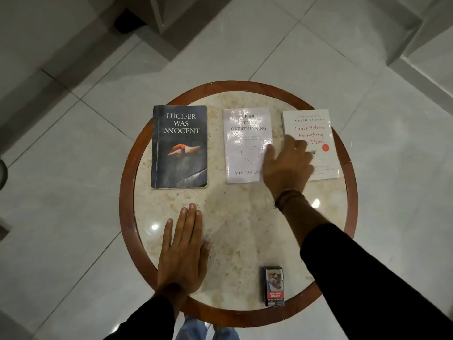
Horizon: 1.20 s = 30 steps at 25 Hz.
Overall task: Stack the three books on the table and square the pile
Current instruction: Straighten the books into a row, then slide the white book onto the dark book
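Three books lie side by side, apart, on the round bench [245, 241]: dark book [179, 146], middle white book [245, 146], right white book [316, 133], with right hand [288, 165] fingers [269, 153] spread loose over both white ones, grasping nothing, left hand [183, 251] flat on the marble nearer the dark one.

A single head-worn camera looks steeply down, almost straight onto a round table [245, 317], from above its near edge and facing forward. The whole tabletop fits in frame, so the view sits fairly high. Wide-angle bending curves the floor tiles [73, 148] around the table; corners beyond it look too dim to judge.
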Each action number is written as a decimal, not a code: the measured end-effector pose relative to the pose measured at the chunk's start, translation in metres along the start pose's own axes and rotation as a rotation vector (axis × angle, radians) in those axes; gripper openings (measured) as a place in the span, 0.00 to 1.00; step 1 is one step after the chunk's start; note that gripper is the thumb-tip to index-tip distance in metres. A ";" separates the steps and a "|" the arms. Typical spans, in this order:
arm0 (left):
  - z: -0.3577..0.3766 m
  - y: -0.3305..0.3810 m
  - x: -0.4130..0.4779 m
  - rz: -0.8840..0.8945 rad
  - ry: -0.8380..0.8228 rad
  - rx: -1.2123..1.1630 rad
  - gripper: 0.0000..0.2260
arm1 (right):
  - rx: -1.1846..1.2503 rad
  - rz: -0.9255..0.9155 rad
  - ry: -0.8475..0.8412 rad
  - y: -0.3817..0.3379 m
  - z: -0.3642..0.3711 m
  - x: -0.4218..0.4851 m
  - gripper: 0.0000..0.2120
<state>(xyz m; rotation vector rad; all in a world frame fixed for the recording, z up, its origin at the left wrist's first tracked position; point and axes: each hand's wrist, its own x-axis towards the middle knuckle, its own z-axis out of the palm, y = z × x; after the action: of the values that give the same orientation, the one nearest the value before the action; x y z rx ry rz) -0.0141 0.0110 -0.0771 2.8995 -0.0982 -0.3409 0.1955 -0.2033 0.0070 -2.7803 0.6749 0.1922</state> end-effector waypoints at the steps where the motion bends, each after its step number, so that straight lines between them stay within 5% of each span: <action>1: 0.000 0.000 0.000 -0.004 -0.004 -0.009 0.33 | 0.069 0.037 -0.078 -0.014 0.003 -0.006 0.29; 6: 0.005 -0.004 -0.003 0.007 0.017 -0.067 0.34 | 0.230 0.372 -0.326 -0.041 0.005 0.005 0.48; 8: 0.007 -0.004 -0.003 0.004 0.034 -0.074 0.35 | 0.322 0.418 -0.378 -0.039 0.001 0.012 0.49; 14: 0.015 -0.006 -0.003 0.017 0.053 -0.070 0.35 | 0.073 0.348 -0.353 -0.051 0.004 0.006 0.46; 18: 0.018 -0.007 -0.003 0.021 0.043 -0.074 0.35 | 0.330 0.457 -0.357 -0.052 0.000 0.007 0.49; 20: 0.018 -0.008 -0.003 0.024 0.043 -0.080 0.35 | 0.318 0.451 -0.361 -0.044 -0.006 0.008 0.44; 24: 0.014 -0.007 -0.004 0.029 0.058 -0.101 0.34 | 0.419 0.325 -0.329 -0.017 -0.020 0.015 0.19; 30: 0.007 -0.004 -0.004 0.024 0.072 -0.118 0.32 | 0.799 0.234 -0.305 -0.010 -0.048 -0.006 0.11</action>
<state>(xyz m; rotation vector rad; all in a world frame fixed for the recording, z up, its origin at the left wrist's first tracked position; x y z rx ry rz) -0.0198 0.0138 -0.0838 2.7881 -0.0978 -0.2294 0.1978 -0.2065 0.0558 -1.8657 0.7786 0.3043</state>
